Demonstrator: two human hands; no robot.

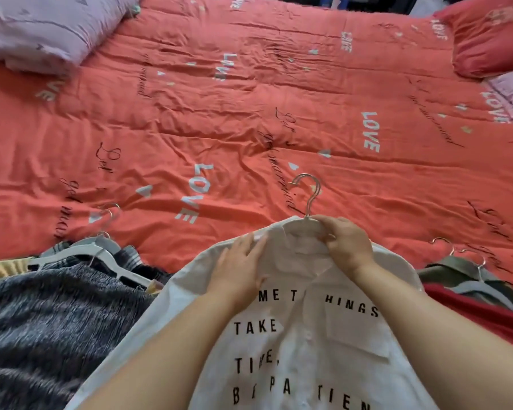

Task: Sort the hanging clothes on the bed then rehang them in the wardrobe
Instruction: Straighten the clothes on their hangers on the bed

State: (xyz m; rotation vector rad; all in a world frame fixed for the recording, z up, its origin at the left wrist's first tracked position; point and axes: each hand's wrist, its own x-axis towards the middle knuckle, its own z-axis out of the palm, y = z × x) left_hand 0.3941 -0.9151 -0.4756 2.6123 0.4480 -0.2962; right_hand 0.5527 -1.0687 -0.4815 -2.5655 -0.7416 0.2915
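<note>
Home bedroom: wide bed [249,119] under coral-red quilted "LOVE"-print cover, lilac fabric pillow [42,28] far-left corner, red fabric pillow [492,37] far-right corner.

The white shirt [279,335] carries black capitals broken by folds: "ME T HINGS", "TAKE", "TI E,", "B PA TIEN". The red bedspread [249,113] repeats "LOVE" in white. Its black script is partly legible as "Let" and "married".

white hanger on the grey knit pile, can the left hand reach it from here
Probably yes: the left hand lies flat on the white shirt, holding nothing, and the white hanger lies uncovered to its left.
</note>
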